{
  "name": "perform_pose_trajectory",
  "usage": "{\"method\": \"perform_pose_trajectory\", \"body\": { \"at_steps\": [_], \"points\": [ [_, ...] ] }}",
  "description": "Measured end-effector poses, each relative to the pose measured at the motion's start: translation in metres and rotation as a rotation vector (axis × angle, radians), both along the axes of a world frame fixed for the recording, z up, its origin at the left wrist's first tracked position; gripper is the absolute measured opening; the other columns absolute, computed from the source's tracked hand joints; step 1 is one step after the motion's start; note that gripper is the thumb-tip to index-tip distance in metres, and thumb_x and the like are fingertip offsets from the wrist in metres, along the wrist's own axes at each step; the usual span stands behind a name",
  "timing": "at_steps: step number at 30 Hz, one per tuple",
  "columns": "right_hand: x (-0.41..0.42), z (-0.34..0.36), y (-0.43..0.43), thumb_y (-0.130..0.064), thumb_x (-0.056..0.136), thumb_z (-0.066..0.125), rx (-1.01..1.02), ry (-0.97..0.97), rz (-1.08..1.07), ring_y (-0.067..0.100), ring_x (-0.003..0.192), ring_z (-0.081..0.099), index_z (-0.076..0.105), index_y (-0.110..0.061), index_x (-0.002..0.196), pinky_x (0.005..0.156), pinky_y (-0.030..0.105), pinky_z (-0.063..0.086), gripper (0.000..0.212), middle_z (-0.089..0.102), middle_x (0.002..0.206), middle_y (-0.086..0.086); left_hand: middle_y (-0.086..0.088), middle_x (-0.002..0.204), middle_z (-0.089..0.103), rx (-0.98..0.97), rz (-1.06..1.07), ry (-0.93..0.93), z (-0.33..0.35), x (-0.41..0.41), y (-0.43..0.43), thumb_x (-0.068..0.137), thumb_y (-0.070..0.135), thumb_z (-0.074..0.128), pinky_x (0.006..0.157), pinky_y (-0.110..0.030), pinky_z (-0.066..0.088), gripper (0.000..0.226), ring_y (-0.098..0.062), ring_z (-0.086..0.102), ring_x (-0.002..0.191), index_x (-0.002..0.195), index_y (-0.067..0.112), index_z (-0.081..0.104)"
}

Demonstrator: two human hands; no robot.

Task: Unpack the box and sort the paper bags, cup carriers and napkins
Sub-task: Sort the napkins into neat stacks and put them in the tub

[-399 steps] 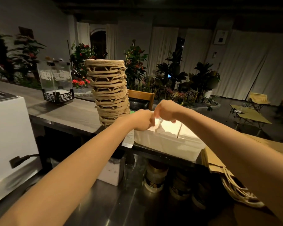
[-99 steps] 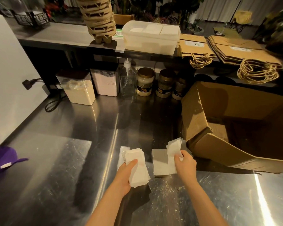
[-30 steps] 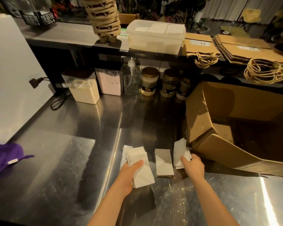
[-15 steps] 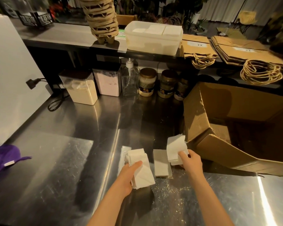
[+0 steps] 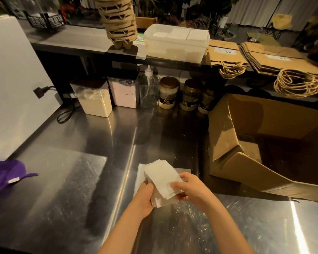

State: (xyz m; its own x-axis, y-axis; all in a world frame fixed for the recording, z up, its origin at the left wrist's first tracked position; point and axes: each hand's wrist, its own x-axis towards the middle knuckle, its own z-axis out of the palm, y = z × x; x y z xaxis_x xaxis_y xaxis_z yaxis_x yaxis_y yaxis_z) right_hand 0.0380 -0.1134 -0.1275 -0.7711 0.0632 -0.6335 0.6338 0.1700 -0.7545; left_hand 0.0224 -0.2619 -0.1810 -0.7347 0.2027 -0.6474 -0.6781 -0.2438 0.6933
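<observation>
Napkins (image 5: pixel 162 177) are being gathered, pinched by left hand (image 5: pixel 145 197) and right hand (image 5: pixel 190 189); transfer to the plastic tub (image 5: pixel 174 50) at twelve o'clock seems needed.

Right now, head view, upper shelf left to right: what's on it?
Display box → cup carriers → napkin tub → smaller paper bags → larger paper bags.
</observation>
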Motion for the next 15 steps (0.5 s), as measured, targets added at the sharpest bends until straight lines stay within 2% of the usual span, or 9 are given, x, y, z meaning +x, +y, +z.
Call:
{"method": "perform_pose_trajectory", "body": {
  "at_steps": [4, 6, 8, 10, 12, 15],
  "points": [
    [0.001, -0.005, -0.004, -0.027, 0.077, 0.077, 0.164, -0.075, -0.047, 0.016, 0.064, 0.065, 0.047, -0.019, 0.114, 0.053, 0.02, 0.053, 0.048, 0.061, 0.098, 0.009, -0.012, 0.118, 0.066, 0.002, -0.013, 0.058, 0.005, 0.002, -0.001, 0.105, 0.026, 0.038, 0.082, -0.044, 0.057, 0.029, -0.031, 0.062, 0.108, 0.129, 0.022, 0.054],
    [0.0, -0.006, -0.006, -0.03, 0.077, 0.077, 0.244, -0.074, -0.027, 0.014, 0.059, 0.063, 0.052, -0.017, 0.105, 0.053, 0.02, 0.053, 0.04, 0.064, 0.092, 0.009, -0.011, 0.119, 0.065, -0.006, -0.025, 0.09, 0.007, 0.003, 0.001, 0.104, 0.028, 0.038, 0.086, -0.045, 0.056, 0.029, -0.031, 0.062, 0.109, 0.128, 0.024, 0.054],
    [0.0, -0.004, -0.006, -0.03, 0.079, 0.076, 0.324, -0.04, 0.002, 0.012, 0.055, 0.062, 0.059, -0.014, 0.086, 0.056, 0.021, 0.055, 0.024, 0.067, 0.08, 0.008, -0.011, 0.119, 0.065, -0.04, -0.028, 0.106, 0.006, 0.005, 0.003, 0.104, 0.03, 0.04, 0.086, -0.044, 0.056, 0.029, -0.03, 0.061, 0.109, 0.129, 0.024, 0.054],
    [-0.001, -0.001, -0.004, -0.029, 0.08, 0.075, 0.376, -0.015, 0.031, 0.011, 0.053, 0.06, 0.062, -0.013, 0.073, 0.053, 0.019, 0.053, 0.022, 0.067, 0.072, 0.007, -0.011, 0.12, 0.064, -0.084, -0.022, 0.1, 0.005, 0.005, 0.003, 0.103, 0.029, 0.044, 0.088, -0.045, 0.056, 0.032, -0.029, 0.06, 0.111, 0.133, 0.022, 0.052],
    [-0.002, 0.003, -0.002, -0.026, 0.08, 0.075, 0.413, -0.011, 0.05, 0.009, 0.05, 0.059, 0.063, -0.012, 0.07, 0.049, 0.017, 0.048, 0.02, 0.066, 0.069, 0.006, -0.011, 0.121, 0.062, -0.102, -0.019, 0.092, 0.002, 0.004, 0.002, 0.103, 0.027, 0.044, 0.089, -0.045, 0.055, 0.033, -0.029, 0.058, 0.112, 0.134, 0.021, 0.049],
    [-0.005, 0.007, -0.001, -0.024, 0.078, 0.075, 0.464, 0.003, 0.075, 0.01, 0.051, 0.059, 0.066, -0.01, 0.072, 0.049, 0.017, 0.048, 0.018, 0.067, 0.071, 0.009, -0.008, 0.116, 0.061, -0.114, -0.018, 0.093, 0.004, 0.006, 0.002, 0.103, 0.025, 0.044, 0.081, -0.038, 0.055, 0.028, -0.025, 0.058, 0.106, 0.13, 0.021, 0.047]
  ]
}}
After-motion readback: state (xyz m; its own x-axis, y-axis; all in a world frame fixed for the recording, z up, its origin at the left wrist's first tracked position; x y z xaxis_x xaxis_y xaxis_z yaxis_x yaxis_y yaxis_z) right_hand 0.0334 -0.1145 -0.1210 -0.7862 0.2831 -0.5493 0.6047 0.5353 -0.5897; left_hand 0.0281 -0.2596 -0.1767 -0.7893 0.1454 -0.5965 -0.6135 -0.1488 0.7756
